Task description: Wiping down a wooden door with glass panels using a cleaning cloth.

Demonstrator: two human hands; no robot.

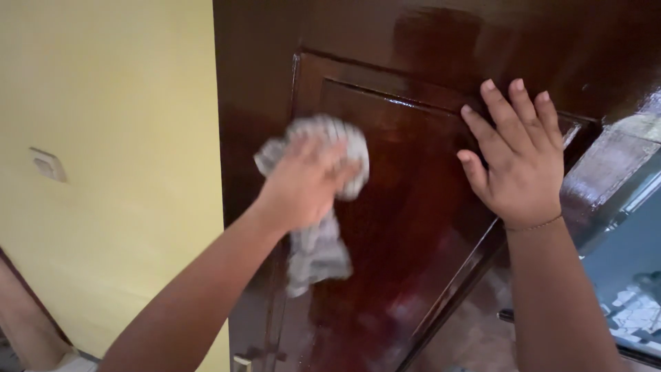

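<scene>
A dark, glossy brown wooden door (406, 227) with a raised panel fills the middle of the view. My left hand (303, 182) presses a crumpled grey cloth (318, 251) against the door panel; the cloth bunches above my fingers and hangs down below my palm. The hand looks blurred. My right hand (516, 158) lies flat on the door's upper right part, fingers spread and pointing up. A thin bracelet circles that wrist.
A yellow wall (110, 179) with a white switch (47, 165) stands left of the door. Right of the door edge I see a floor with pale mosaic tiles (637, 313). A metal hinge or latch (241, 359) shows at the door's lower left.
</scene>
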